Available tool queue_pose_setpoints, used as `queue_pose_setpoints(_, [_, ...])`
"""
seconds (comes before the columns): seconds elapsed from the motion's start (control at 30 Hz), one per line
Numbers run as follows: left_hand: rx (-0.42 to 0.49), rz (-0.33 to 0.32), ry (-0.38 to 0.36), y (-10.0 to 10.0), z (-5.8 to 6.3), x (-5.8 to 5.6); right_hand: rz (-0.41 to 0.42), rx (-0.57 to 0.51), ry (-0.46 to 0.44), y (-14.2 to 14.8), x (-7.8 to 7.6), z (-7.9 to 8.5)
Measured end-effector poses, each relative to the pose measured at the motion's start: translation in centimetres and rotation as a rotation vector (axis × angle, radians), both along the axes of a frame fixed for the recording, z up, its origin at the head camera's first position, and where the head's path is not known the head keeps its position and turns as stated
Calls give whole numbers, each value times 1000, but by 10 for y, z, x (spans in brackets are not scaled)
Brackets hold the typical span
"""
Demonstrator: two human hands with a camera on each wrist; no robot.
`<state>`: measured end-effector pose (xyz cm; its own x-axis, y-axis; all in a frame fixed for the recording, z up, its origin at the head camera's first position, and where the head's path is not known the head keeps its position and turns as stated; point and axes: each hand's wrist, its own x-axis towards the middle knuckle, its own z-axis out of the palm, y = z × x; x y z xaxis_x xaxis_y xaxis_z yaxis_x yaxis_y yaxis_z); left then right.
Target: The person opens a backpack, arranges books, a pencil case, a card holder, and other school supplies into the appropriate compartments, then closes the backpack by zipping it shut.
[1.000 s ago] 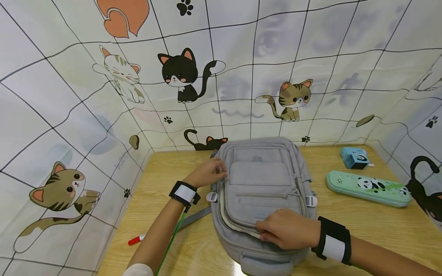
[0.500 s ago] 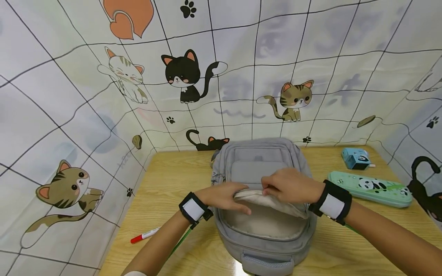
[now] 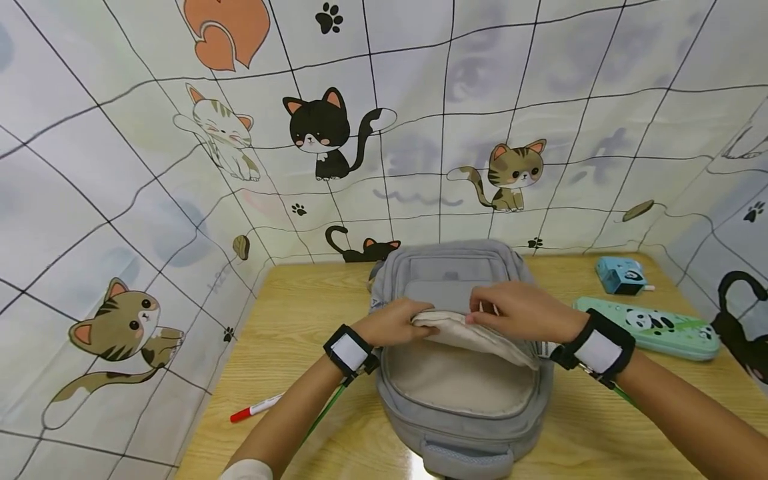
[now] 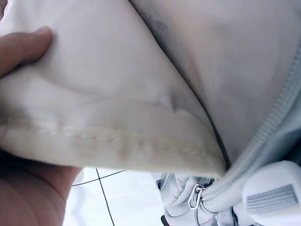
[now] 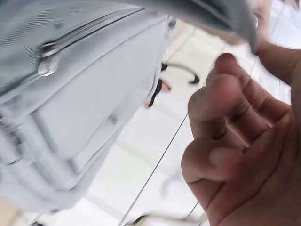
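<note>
A grey backpack (image 3: 456, 400) lies on the wooden table, its front pocket unzipped and the cream lining showing. My left hand (image 3: 399, 322) grips the left part of the pocket's raised flap (image 3: 474, 333). In the left wrist view the left thumb (image 4: 28, 47) lies on the cream inner side of the flap, with the rest of the hand behind its edge. At the flap's upper edge is my right hand (image 3: 519, 310). Its fingers (image 5: 221, 99) are loosely bent with nothing between them in the right wrist view, and its thumb lies right at the flap's edge.
A green panda pencil case (image 3: 654, 330) and a blue pencil sharpener (image 3: 621, 275) sit right of the backpack. On the left lies a white marker with a red cap (image 3: 241, 415). A cat-print curtain (image 3: 420, 133) encloses the table (image 3: 312, 293) at the back and sides.
The pocket flap has been lifted from the bottom upward, baring the lining. My left hand came from the backpack's left side to the flap; my right hand rose with the flap and has loosened.
</note>
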<state>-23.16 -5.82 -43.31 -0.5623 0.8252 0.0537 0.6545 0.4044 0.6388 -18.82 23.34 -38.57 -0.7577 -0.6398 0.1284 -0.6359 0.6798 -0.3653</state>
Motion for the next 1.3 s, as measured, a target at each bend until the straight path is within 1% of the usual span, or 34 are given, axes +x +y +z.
queue_pose_setpoints(0.07, [22,4,-7,2,1,-3,-98,-15,-33,22,3,-3])
queue_pose_setpoints(0.13, [41,18,-14,3,3,-6,-195,-28,-59,50,4,-9])
queue_pose_setpoints(0.23, [78,49,-9,3,8,-12,-296,-23,-67,97,1,-25])
queue_pose_setpoints(0.33, [115,75,24,1,14,-19,-349,23,-58,142,-7,-48])
queue_pose_setpoints(0.43, [142,93,45,0,20,-26,-391,91,-74,180,-13,-70])
queue_pose_setpoints(0.5, [154,109,37,0,25,-30,-406,137,-94,200,-14,-82])
queue_pose_setpoints(0.57, [179,131,51,0,32,-34,-423,180,-117,216,-12,-92])
queue_pose_setpoints(0.63, [210,164,64,0,37,-38,-435,214,-141,229,-11,-102])
queue_pose_setpoints(0.73, [255,207,104,0,44,-45,-448,254,-167,244,-10,-116])
queue_pose_setpoints(0.8, [270,225,107,0,46,-49,-452,272,-165,251,-10,-126])
queue_pose_setpoints(0.9, [267,224,94,2,48,-49,-446,287,-131,259,-9,-140])
queue_pose_setpoints(0.97, [264,214,85,3,49,-48,-448,296,-113,263,-8,-146])
queue_pose_setpoints(1.03, [265,206,95,4,50,-48,-443,298,-95,265,-7,-149])
queue_pose_setpoints(1.13, [272,203,119,3,51,-49,-435,310,-71,267,-8,-150])
queue_pose_setpoints(1.2, [269,207,124,3,50,-49,-439,308,-73,268,-9,-148])
queue_pose_setpoints(1.3, [258,206,104,3,48,-49,-451,266,-112,268,-8,-145])
